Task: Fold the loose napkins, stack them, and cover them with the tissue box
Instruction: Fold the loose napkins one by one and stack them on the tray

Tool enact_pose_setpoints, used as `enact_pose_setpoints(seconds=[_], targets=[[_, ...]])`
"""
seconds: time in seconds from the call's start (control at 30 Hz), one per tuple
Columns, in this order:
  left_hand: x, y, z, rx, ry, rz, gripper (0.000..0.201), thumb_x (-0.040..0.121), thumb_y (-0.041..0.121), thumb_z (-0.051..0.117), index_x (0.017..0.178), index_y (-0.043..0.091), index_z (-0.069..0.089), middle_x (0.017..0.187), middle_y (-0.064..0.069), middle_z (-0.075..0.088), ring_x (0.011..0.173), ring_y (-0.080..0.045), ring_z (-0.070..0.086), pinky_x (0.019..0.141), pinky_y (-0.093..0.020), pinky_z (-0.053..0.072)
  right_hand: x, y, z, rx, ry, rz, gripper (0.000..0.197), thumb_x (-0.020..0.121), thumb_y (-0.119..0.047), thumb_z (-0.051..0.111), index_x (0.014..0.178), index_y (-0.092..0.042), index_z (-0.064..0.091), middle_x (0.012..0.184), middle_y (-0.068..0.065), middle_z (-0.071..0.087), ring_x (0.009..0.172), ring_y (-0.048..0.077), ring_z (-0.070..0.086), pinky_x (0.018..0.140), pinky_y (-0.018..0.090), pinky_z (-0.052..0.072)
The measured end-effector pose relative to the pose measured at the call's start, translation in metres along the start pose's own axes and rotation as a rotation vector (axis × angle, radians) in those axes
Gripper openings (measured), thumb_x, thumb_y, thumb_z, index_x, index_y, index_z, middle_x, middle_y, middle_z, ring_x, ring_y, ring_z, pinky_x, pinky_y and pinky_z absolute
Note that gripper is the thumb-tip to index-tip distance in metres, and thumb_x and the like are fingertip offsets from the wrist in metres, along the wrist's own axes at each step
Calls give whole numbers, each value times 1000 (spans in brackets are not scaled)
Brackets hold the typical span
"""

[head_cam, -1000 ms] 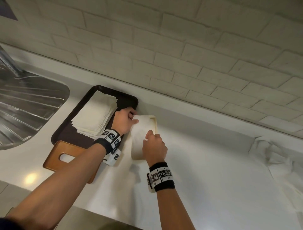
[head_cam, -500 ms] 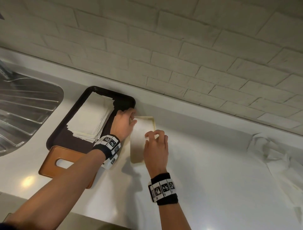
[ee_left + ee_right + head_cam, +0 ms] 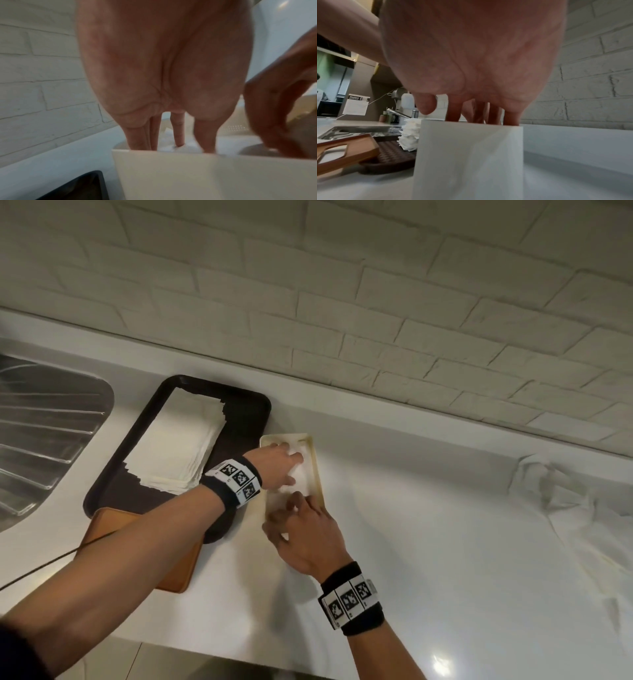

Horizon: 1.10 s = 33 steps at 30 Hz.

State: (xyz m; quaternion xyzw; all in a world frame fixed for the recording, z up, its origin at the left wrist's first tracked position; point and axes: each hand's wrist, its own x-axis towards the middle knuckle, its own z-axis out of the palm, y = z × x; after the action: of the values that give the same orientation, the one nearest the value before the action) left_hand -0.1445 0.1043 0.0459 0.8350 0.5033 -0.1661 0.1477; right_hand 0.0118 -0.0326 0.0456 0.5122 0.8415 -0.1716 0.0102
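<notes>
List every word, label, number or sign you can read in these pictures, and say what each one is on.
No text reads clearly.
White paper sign beyond the steel sink: a dark header strip with pale lettering, too blurred to read.
Black-and-white square marker patterns on the left wristband and the right wristband: coded patterns, no letters or numbers.
White open box, brown tray, wooden lid: no print visible.

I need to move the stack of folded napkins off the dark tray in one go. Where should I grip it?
Take the napkin stack by its two long edges, from above. Its near end is fanned and uneven, so pinching there would likely shed sheets; the tray is bare on its right side.
</notes>
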Motion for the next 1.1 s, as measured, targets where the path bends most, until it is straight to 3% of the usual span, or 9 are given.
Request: enact_pose_setpoints(seconds=[0.07, 0.2, 0.33, 0.43, 0.6, 0.73, 0.83, 0.97, 1.1], targets=[[6, 1, 3, -8, -22, -11, 77, 104, 60, 57, 166, 26, 27, 164, -24, 37, 148, -43, 43, 119, -52, 40, -6, 1, 0, -11, -61, -5, 51, 106, -67, 33, 129, -41, 71, 145, -2, 55, 125, 28, 54, 104, 46, 51], [18, 6, 19, 45, -9, -46, 91, 97, 73, 56, 167, 25, 24, 166, -31, 28, 152, -51, 29, 122, -59, 36, -2, 1, -3, -55, -183, -4, 58, 104, -75, 32, 131, -38, 68, 137, -2, 65, 119, 27, 65, 97, 44, 52], [21, 13, 14, 0, -66, -90, 95, 95, 74, 59, 166, 19, 28, 164, -33, 29, 153, -53, 26, 123, -60, 32, 22, 0, -17, -42, -322, 19, 74, 104, -79, 28, 105, -24, 79, 118, 4, 75, 108, 27, 70, 90, 39, 53], [10, 21, 1, -80, -67, -123, 90, 96, 65, 65, 167, 22, 28, 163, -31, 34, 152, -50, 33, 123, -57, 35, 17, 5, -29, -5, -381, 12, 65, 103, -78, 36, 123, -29, 75, 134, 7, 68, 119, 30, 65, 99, 46, 52], [-21, 52, -20, -153, 184, -167, 66, 101, 40, 68, 159, 22, 43, 150, -19, 54, 136, -39, 55, 106, -50, 49, -48, 42, -49, 120, 97, 34, 25, 107, -47, 54, 118, -31, 69, 110, -3, 75, 104, 26, 70, 81, 38, 53], [-34, 119, -35, -363, 439, -148, 51, 100, 37, 67, 148, 24, 54, 141, -10, 65, 125, -37, 64, 102, -55, 54, -118, 105, -59, 374, 375, 190, 17, 106, -50, 55, 113, -39, 67, 105, -17, 76, 100, 11, 71, 83, 37, 58], [-29, 190, -31, -605, 575, -55, 32, 100, 32, 71, 131, 23, 68, 120, 1, 76, 110, -21, 72, 96, -46, 59, -170, 166, -60, 530, 467, 289, 17, 106, -50, 56, 108, -39, 69, 107, -22, 76, 99, 1, 72, 86, 39, 61], [-10, 296, -15, -905, 618, -12, 13, 99, 20, 74, 109, 28, 76, 88, 12, 79, 85, -3, 75, 87, -27, 61, -241, 251, -58, 671, 599, 379, 11, 105, -30, 65, 101, -33, 75, 99, -21, 77, 93, 4, 75, 85, 31, 61], [14, 384, 6, -1038, 521, 21, 18, 97, 11, 73, 102, 28, 75, 82, 10, 80, 80, -8, 78, 87, -33, 62, -308, 360, -45, 597, 673, 573, 9, 103, -29, 68, 100, -35, 74, 98, -19, 78, 92, 4, 74, 80, 29, 61]])
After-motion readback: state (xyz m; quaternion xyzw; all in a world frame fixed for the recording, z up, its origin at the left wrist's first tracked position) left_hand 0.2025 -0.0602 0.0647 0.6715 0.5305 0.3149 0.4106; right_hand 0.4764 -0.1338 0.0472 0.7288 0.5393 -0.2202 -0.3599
